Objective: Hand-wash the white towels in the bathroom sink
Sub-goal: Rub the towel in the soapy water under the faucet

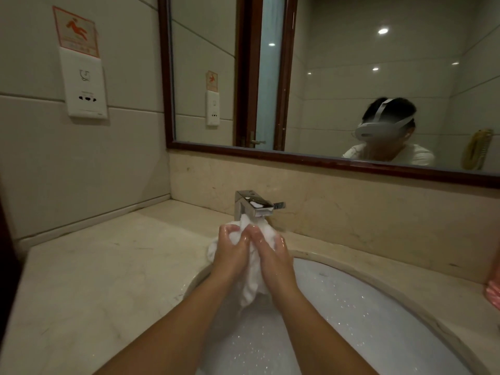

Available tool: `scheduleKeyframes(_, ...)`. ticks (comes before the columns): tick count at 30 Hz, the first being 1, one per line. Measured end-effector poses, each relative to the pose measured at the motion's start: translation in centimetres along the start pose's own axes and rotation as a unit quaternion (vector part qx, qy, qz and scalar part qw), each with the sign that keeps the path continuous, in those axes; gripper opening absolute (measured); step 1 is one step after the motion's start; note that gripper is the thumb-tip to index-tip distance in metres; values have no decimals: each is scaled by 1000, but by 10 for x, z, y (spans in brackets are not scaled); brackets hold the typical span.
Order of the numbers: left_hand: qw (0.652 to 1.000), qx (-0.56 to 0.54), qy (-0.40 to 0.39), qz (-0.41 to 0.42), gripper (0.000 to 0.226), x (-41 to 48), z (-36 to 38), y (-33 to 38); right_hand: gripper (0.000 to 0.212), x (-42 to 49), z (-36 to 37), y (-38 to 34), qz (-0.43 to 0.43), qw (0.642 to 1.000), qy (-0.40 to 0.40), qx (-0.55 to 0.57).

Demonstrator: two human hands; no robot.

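Observation:
A wet white towel (253,280) is bunched up between both hands above the far left part of the sink (378,301). My left hand (230,250) grips its left side with curled fingers. My right hand (273,253) grips its right side, the two thumbs close together. The towel's top pokes out above the fingers just under the faucet spout, and its lower end hangs down toward the foamy water. Both hands look wet.
A chrome faucet (254,205) stands right behind the hands. The beige marble counter (108,266) spreads to the left. A framed mirror (338,77) hangs above, a wall socket (85,87) is at left, and something pink (492,293) lies at the right edge.

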State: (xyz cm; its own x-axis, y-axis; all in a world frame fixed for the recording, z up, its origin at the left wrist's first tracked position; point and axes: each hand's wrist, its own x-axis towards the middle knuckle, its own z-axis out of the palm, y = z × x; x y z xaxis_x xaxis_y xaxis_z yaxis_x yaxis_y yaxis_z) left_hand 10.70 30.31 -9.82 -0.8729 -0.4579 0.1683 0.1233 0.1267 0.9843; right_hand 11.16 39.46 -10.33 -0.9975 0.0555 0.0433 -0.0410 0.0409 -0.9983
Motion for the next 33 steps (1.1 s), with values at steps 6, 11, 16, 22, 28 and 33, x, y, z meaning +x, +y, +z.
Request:
scheduleKeyframes(6,994,-107,8,18,23,-5,1,10,42,6,-13,-3,116,983,20,141)
scheduleKeyframes(11,998,-25,-16,-59,31,4,-6,11,42,16,-15,0,96,981,51,160)
scheduleKeyframes(16,985,154,-76,20,40,-6,-1,19,39,19,-19,3,65,992,58,87)
scheduleKeyframes(22,995,83,-44,-13,52,-14,2,15,32,13,-16,-1,80,990,83,85)
scheduleKeyframes(28,998,-67,0,21,24,-8,-1,16,46,14,-11,-4,116,986,94,76)
scheduleKeyframes(33,993,-95,-30,-61,75,-9,-1,18,89,10,-10,3,109,985,75,107)
